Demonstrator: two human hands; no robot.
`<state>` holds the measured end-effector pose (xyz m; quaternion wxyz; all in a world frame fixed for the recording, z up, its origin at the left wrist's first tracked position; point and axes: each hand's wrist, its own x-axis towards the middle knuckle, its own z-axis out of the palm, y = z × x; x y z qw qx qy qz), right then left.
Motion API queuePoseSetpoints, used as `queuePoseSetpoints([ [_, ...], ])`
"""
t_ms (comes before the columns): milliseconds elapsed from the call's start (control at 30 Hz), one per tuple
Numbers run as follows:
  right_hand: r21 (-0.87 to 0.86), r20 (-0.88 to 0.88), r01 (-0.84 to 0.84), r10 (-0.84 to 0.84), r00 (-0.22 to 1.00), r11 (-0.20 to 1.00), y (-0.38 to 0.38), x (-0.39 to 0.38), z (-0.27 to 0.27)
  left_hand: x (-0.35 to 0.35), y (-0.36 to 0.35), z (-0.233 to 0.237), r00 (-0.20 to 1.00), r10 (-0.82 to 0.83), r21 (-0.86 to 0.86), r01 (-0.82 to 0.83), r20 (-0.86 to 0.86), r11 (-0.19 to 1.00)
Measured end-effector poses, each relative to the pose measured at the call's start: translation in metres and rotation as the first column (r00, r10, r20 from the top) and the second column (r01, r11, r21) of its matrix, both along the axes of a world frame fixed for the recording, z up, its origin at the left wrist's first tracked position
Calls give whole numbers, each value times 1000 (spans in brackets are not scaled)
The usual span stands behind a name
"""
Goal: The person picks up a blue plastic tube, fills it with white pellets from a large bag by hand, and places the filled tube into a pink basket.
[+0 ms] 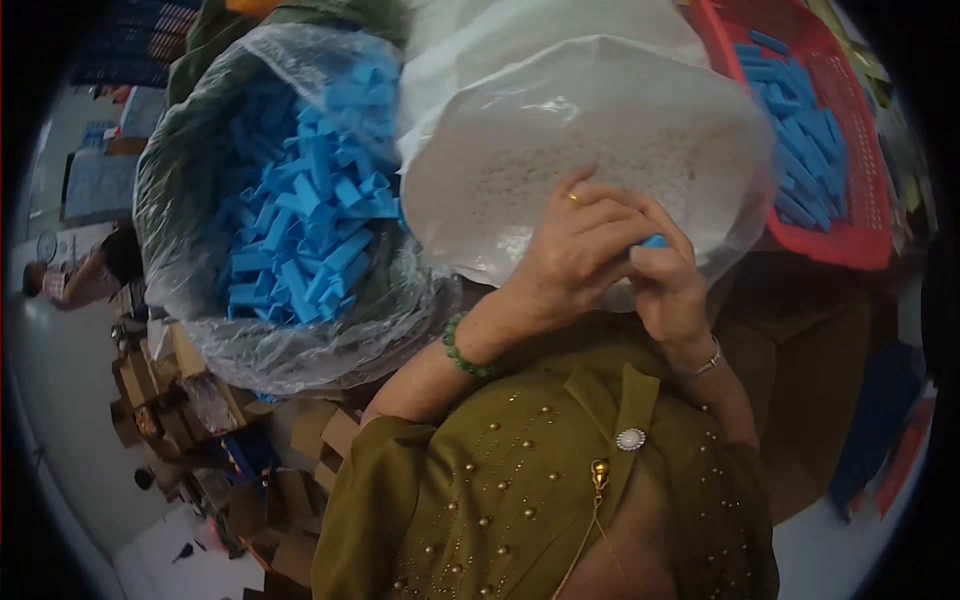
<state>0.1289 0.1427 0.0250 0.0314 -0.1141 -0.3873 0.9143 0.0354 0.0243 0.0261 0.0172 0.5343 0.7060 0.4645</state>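
My left hand [575,245], with a green bead bracelet at its wrist, is closed with its fingers bent toward my right hand [668,290]. Between the two hands a small blue plastic piece [653,241] shows only at one end; fingers cover the rest. The right thumb and fingers pinch it, and the left fingertips meet it from the other side. Both hands are over the near edge of a white sack [450,130], which holds many tiny pale pieces [520,170].
At the left stands a clear plastic-lined bag [165,220] heaped with blue plastic pieces [300,220]. A red basket [868,190] at the right holds longer blue pieces [800,140]. Cardboard boxes [180,390] and another person [85,275] are farther left.
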Motion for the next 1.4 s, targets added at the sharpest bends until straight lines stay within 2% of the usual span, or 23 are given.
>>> queuePoseSetpoints([
  [100, 31, 43, 25, -27, 999, 999, 0, 4, 8, 1, -9, 4, 1000, -20, 57, 19, 23, 998],
  [167, 344, 27, -78, 74, 997, 936, 10, 10, 15, 1, -16, 19, 999, -39, 71, 38, 22, 997],
  [233, 564, -185, 133, -32, 982, 815, 25, 27, 24, -8, -38, 48, 995, -103, 175, 103, -7, 979],
  [300, 702, -379, 434, -219, 899, 565, 63, 39, 33, -41, -82, 53, 940, 285, 173, -253, -188, 952],
  [400, 791, -548, 602, -317, 774, 105, 149, 44, 36, -112, -119, 51, 521, 796, 217, -776, -308, 592],
  [433, 792, -549, 603, -317, 773, 97, 166, 41, 32, -133, -126, 44, 409, 853, 154, -867, -323, 474],
  [467, 842, -522, 411, -339, 783, -348, 179, 39, 29, -152, -134, 35, 295, 891, 90, -935, -345, 344],
  [500, 695, -507, 117, -368, 780, -709, 186, 38, 29, -174, -145, 24, 300, 892, 93, -932, -339, 349],
  [533, 690, -511, 118, -365, 779, -714, 180, 35, 32, -193, -157, 13, 341, 895, -48, -939, -287, 342],
  [600, 826, -558, 539, -385, 735, -167, 144, 30, 36, -201, -167, 9, 384, 894, -203, -917, -231, 342],
  [733, 859, -510, 499, -248, 824, -111, 74, 20, 36, -162, -168, 45, 498, 854, -80, -855, 149, 512],
  [767, 901, -420, 433, -205, 884, 20, 62, 17, 35, -142, -162, 61, 512, 836, -51, -846, 198, 530],
  [867, 915, -252, 266, -83, 964, 305, 41, 8, 28, -86, -153, 103, 629, 766, -12, -772, 131, 636],
  [933, 894, -225, 214, -18, 974, 394, 28, 2, 34, -53, -143, 121, 785, 615, -80, -610, 75, 788],
  [1000, 897, -324, 270, 104, 940, 350, 17, -10, 35, -37, -132, 123, 941, 326, -149, -311, 88, 938],
  [1067, 888, -412, 332, 232, 881, 319, 16, -12, 30, -37, -105, 105, 956, -43, -112, 78, 291, 991],
  [1133, 902, -267, 41, 479, 836, 431, 16, -12, 21, -35, -72, 79, 945, -107, -140, 157, 310, 978],
  [1167, 903, -262, 40, 474, 840, 428, 20, -13, 19, -36, -62, 62, 910, -87, -107, 142, 405, 984],
  [1233, 907, 19, -184, 397, 917, 380, 37, -16, 12, -41, -42, 25, 862, -75, -73, 129, 502, 989],
  [1300, 945, 89, -162, 255, 963, 285, 47, -21, 0, -46, -22, -8, 941, 215, -196, -166, 262, 966],
  [1333, 993, 109, -108, 34, 993, -38, 52, -24, -8, -47, -18, -23, 939, 214, -195, -164, 268, 967],
  [1367, 925, 49, -113, -181, 982, -362, 56, -28, -18, -49, -14, -36, 964, 263, -238, -245, 46, 940],
  [1400, 924, 51, -117, -185, 981, -363, 59, -34, -30, -50, -9, -46, 940, 290, -259, -330, -181, 908],
])
